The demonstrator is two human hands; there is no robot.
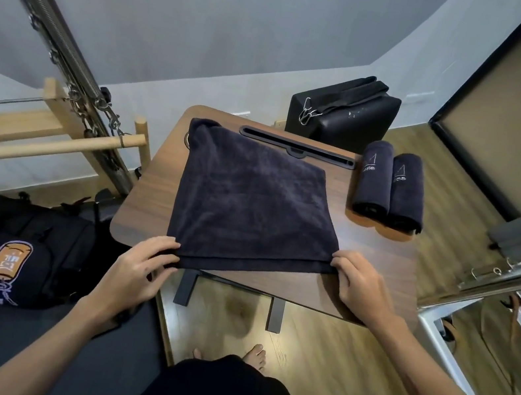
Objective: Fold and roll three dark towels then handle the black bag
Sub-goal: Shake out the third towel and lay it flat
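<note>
Two dark navy terry towels, rolled point(389, 187), lie side by side at the right of the dark wooden counter point(371, 269); the third dark towel, folded flat point(251, 199), lies at the counter's middle. The left hand point(143, 263) and right hand point(358, 284), apart, pinch its near corners. Rolling it remains, then the black boxy bag point(347, 111) behind the counter.

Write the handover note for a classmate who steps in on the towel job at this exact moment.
Left hand pinches the near left corner of the flat dark towel; right hand pinches its near right corner.
The towel lies folded on the wooden lap table.
Done: two rolled towels lie side by side at the table's far right.
Left: fold on, roll this third towel, then handle the black bag behind the table.
</note>
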